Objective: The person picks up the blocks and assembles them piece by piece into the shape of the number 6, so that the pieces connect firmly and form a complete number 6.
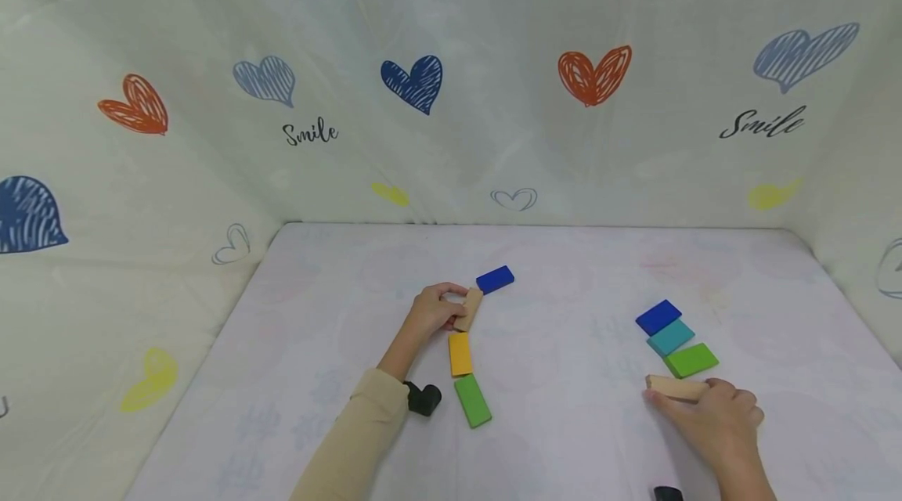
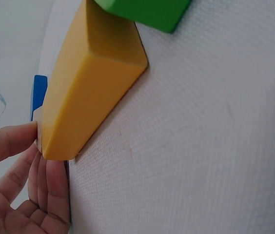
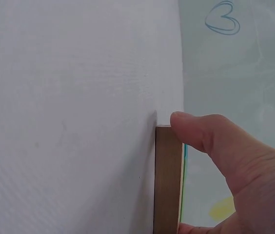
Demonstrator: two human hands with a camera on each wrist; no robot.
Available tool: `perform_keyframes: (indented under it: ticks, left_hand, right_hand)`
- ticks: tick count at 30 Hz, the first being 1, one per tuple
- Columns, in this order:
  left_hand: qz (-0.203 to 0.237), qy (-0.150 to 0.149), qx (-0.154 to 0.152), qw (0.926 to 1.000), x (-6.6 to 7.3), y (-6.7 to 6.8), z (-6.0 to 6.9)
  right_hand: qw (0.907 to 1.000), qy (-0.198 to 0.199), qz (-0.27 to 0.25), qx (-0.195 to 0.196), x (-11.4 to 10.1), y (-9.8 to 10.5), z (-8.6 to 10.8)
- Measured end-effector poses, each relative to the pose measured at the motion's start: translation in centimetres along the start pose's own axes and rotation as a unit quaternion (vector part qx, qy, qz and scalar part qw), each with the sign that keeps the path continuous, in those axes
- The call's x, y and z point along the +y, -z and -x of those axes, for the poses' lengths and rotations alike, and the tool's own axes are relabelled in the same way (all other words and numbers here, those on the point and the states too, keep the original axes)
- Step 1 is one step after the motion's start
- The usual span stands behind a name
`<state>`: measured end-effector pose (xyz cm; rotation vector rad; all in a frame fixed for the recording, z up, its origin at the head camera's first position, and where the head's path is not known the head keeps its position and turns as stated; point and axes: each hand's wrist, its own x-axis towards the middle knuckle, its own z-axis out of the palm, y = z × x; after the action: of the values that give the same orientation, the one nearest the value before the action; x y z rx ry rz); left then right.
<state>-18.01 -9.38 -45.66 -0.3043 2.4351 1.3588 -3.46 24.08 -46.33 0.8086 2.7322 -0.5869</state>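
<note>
Head view: I've got left hand (image 1: 431, 310) fingers pinching a wooden block (image 1: 470, 308) between blue block (image 1: 496, 279) and yellow block (image 1: 460, 354) (which mostly hides it from left wrist), right hand (image 1: 722, 416) fingers pinching a pale plank (image 1: 675, 387) near a green block (image 1: 691, 360).

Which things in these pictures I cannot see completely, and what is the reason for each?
Head view: right end of the right wooden block, covered by the right hand.
Head view: dark object, cut off by the bottom edge; its identity is unclear.
Left wrist view: green block, cut off by the top edge.
Left wrist view: left wooden block, mostly hidden behind the yellow block.
</note>
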Motion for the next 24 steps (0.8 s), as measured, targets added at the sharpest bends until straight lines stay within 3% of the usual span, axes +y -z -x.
perform_keyframes:
  ticks: [12, 24]
  left_hand:
    - [0.003, -0.003, -0.002, 1.0000, -0.12, 0.08, -0.11]
    - [-0.002, -0.001, 0.001, 1.0000, -0.03, 0.03, -0.11]
  right_hand:
    - [0.9996, -0.024, -0.013, -0.007, -0.27, 0.11, 0.27]
    - [0.9975, -0.038, -0.057, -0.016, 0.04, 0.42, 1.01]
